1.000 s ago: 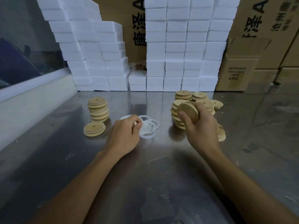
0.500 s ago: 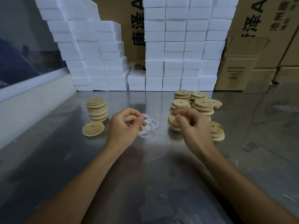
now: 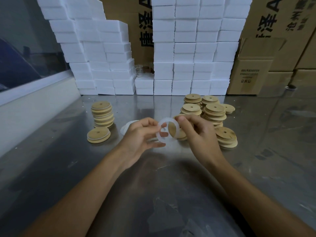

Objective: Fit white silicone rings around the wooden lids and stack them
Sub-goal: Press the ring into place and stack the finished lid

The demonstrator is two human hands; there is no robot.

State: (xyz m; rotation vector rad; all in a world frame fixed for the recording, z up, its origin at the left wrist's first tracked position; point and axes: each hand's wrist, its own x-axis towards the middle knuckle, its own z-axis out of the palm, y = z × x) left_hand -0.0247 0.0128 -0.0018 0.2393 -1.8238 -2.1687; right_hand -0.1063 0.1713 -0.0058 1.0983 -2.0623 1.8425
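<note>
My left hand [image 3: 142, 134] pinches the white silicone ring [image 3: 168, 132], held upright just above the steel table [image 3: 68, 168]. Just right of it, nearly touching, my right hand [image 3: 196, 134] grips a wooden lid [image 3: 172, 129], edge-on, I think. The lid must pass leftward through the ring.

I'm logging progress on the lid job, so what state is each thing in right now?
silicone ring: lifted, pinched by both hands, not yet on a lid
wooden lid: gripped in right hand, behind the ring
left hand: pinching the ring
finished stack: upright, ringed
single lid: flat, ringed
unringed lids: loose low piles
spare rings: flat on table
</note>
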